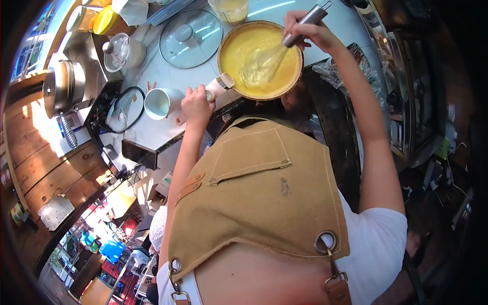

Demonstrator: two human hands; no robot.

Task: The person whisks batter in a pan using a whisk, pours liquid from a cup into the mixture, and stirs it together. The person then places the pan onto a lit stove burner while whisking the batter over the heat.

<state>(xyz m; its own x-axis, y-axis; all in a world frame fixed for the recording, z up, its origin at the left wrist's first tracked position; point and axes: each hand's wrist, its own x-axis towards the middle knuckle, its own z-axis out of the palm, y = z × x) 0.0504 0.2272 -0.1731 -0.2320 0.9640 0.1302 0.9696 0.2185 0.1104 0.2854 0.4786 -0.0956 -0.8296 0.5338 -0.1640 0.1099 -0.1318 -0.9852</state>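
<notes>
My right hand (pixel 310 33) is closed around the metal handle of a whisk (pixel 277 58). The whisk's wires dip at a slant into a thick yellow mixture (pixel 249 46) in a round pan (pixel 220 61), and the wires look blurred. With my left hand (pixel 197 104) I grip the pan's pale pinkish handle (pixel 218 86), fingers wrapped over it. Just left of that hand stands a white cup (pixel 158 104), its inside partly visible. A glass lid (pixel 190 38) with a round knob lies on the counter beyond my left hand.
A clear container (pixel 230 10) with yellowish contents stands behind the pan. Crumpled plastic wrap (pixel 351 71) lies right of it. To the left are a lidded jar (pixel 124 53), a steel pot (pixel 63 86) and a yellow-lidded jar (pixel 105 20). The counter's dark front edge (pixel 170 142) runs close to my apron.
</notes>
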